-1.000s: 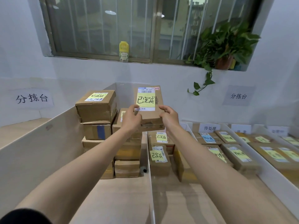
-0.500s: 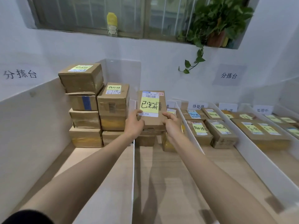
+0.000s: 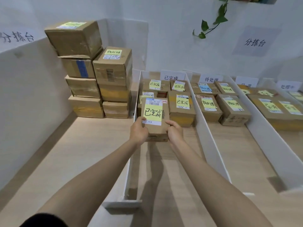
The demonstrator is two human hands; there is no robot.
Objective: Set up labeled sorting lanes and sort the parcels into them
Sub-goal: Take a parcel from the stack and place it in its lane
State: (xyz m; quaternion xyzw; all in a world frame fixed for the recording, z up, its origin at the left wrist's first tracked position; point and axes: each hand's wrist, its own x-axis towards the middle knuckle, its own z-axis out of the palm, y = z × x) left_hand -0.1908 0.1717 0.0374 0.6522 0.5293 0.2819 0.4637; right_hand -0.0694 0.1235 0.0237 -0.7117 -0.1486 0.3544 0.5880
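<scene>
A small brown parcel [image 3: 157, 128] with a yellow handwritten note and a barcode label is low in the leftmost lane, in front of other parcels there. My left hand [image 3: 138, 131] grips its near left corner, thumb on top. My right hand [image 3: 174, 131] grips its near right corner. The lane's white label card [image 3: 171, 77] stands at the far end. Several parcels with matching yellow notes [image 3: 181, 102] lie behind it. White dividers [image 3: 208, 138] separate the lanes.
A stack of unsorted brown boxes [image 3: 98, 76] stands at the far left against a white panel [image 3: 29, 95]. Lanes to the right hold labelled parcels [image 3: 232, 107] and label cards [image 3: 211, 78]. A paper sign [image 3: 255, 41] and a trailing plant [image 3: 213, 22] are on the wall.
Both hands have brought the parcel down from chest height and forward into the leftmost lane. The view has tilted downward.
</scene>
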